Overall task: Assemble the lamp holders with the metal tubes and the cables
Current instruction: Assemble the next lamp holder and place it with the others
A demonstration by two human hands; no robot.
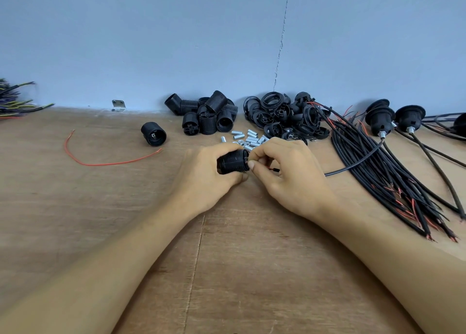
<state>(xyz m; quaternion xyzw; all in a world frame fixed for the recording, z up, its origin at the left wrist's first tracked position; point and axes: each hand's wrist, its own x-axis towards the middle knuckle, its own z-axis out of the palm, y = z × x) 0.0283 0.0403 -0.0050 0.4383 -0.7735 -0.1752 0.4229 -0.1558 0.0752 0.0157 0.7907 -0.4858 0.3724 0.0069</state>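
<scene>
My left hand (205,179) grips a black threaded lamp holder body (233,161) lying sideways just above the table. My right hand (285,172) pinches the end of a black cable (353,166) against the holder's right end; a bit of red wire shows between the fingers. The cable runs off to the right into the bundle. Small silver metal tubes (248,140) lie in a loose heap just behind my hands.
Black holder bodies (204,113) and black caps and rings (285,114) are piled against the blue wall. A thick bundle of black cables (383,172) lies at right, with finished holders (380,118) behind it. One lone holder (153,134), a red wire (100,162) and more cables (12,101) lie at left.
</scene>
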